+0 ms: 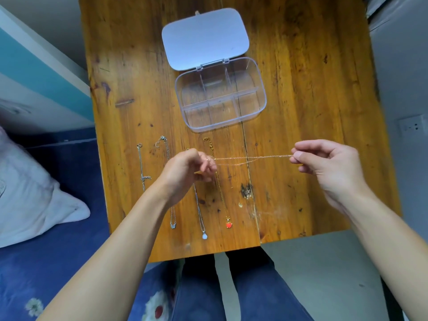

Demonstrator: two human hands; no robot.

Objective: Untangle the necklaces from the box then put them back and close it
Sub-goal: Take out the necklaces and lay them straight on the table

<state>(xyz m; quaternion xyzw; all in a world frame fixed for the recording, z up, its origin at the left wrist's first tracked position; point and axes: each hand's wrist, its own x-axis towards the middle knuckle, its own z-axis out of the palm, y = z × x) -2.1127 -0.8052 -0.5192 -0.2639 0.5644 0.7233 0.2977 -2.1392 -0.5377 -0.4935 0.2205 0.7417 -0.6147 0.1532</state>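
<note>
Thin gold chain [252, 158] stretched taut above the counter [301, 112], doubled into two strands running side by side. My left hand [185, 169] pinches one end between its fingertips; my right hand [328, 163] pinches the other end between thumb and forefinger. Both hands are off the surface, well apart.

Four other necklaces lie straight and parallel on the wood beneath: short silver chain [141, 167] at far left, silver chain with clear pendant [172, 218], silver chain with white drop pendant [201, 218], gold chain with red apple pendant [222, 198]. The left hand hides part of the middle ones.

Clear compartment box [260, 89] sits beyond them, lid [205, 37] flipped fully back, compartments showing nothing inside. Blue bedding [58, 262] at left.
</note>
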